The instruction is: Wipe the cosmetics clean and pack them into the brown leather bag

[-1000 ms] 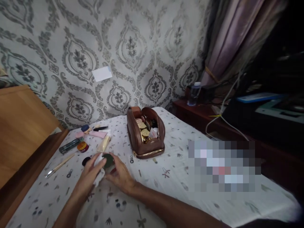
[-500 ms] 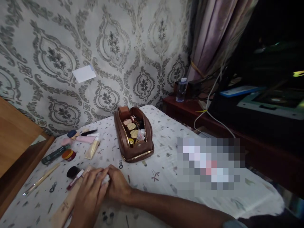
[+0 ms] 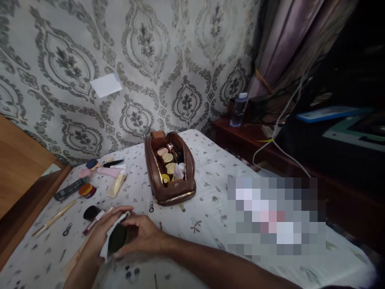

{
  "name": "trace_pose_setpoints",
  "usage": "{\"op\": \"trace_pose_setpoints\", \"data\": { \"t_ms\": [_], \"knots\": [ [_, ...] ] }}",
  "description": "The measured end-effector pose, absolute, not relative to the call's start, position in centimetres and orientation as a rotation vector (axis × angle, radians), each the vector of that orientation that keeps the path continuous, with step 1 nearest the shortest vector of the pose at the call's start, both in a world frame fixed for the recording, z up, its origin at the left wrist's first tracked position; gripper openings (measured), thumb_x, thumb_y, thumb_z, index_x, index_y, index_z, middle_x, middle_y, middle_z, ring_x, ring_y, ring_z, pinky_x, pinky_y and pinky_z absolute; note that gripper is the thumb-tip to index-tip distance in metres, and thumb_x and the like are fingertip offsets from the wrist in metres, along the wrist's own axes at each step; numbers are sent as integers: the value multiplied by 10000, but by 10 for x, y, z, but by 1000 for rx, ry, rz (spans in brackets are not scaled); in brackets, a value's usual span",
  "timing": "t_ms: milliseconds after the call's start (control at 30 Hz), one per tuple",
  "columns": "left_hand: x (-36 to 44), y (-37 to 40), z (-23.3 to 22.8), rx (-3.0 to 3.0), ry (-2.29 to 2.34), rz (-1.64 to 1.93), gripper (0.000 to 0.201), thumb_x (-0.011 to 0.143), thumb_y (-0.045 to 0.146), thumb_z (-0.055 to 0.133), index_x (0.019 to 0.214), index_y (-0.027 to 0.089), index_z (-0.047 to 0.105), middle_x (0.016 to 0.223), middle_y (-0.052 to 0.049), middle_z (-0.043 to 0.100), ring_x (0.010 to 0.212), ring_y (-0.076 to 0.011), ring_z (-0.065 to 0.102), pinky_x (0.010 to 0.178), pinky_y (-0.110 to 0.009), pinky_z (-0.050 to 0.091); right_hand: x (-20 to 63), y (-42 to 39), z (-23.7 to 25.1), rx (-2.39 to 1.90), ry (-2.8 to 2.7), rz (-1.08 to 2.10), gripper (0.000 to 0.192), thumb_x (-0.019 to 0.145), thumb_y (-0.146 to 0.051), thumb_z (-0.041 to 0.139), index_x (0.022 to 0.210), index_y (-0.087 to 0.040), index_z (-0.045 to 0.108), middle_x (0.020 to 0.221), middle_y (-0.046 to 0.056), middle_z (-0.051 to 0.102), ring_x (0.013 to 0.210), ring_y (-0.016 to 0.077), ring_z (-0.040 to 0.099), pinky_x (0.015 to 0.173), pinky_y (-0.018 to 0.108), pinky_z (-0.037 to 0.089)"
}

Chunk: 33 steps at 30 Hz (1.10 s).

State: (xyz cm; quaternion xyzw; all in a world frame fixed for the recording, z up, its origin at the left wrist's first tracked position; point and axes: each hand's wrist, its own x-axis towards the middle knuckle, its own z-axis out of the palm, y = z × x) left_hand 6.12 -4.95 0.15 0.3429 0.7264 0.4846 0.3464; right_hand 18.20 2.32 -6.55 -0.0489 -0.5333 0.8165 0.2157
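Near the front of the cloth, my left hand (image 3: 95, 235) is curled around a thin white wipe or tissue (image 3: 106, 245). Against that sheet rests a dark round object (image 3: 118, 238), whose kind I cannot make out. From the right, the fingers and thumb of my right hand (image 3: 146, 237) close on the dark object's edge. Just beyond my left hand lie a lip gloss tube (image 3: 94, 222) and a black round-topped item (image 3: 91, 212). An unzipped brown toiletry bag (image 3: 171, 196) stands farther back, with several cosmetics inside.
Left on the patterned cloth (image 3: 207, 228) are a makeup brush (image 3: 55, 217), an orange-lidded jar (image 3: 87, 190), a dark bottle (image 3: 71, 188), a cream tube (image 3: 116, 184) and a pink tube (image 3: 108, 171). A water bottle (image 3: 239, 110) stands on the dark-red table (image 3: 218, 127). One patch at right is pixelated.
My hands, pressed together over something white before, have parted somewhat. The dark round object now shows between them against the white sheet. The view has shifted slightly.
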Motion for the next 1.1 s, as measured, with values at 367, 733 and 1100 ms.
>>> {"op": "trace_pose_setpoints", "data": {
  "t_ms": [367,733,1100],
  "knots": [
    [90,-39,-24,2,1081,1782,203,799,297,645,778,106,707,843,-113,765,945,-275,722,917,-380,561,178,27,-63,-309,-1614,1852,497,589,-284,860,1059,-212,717,978,18,681,945,197,634,909,348,494],
    [90,-46,-25,69,1286,1853,212,706,313,772,760,131,678,752,-50,741,815,-227,714,777,-298,566,187,16,-54,-579,-2061,1090,564,708,-148,726,1256,-226,615,1026,61,586,948,229,612,849,358,533],
    [76,-51,-30,108,1278,1857,424,543,413,865,612,174,522,527,66,567,469,-86,518,527,-222,442,183,20,-63,-207,-1912,1382,537,659,-137,816,1163,-255,671,956,20,615,869,177,619,769,293,539]
  ]
}}
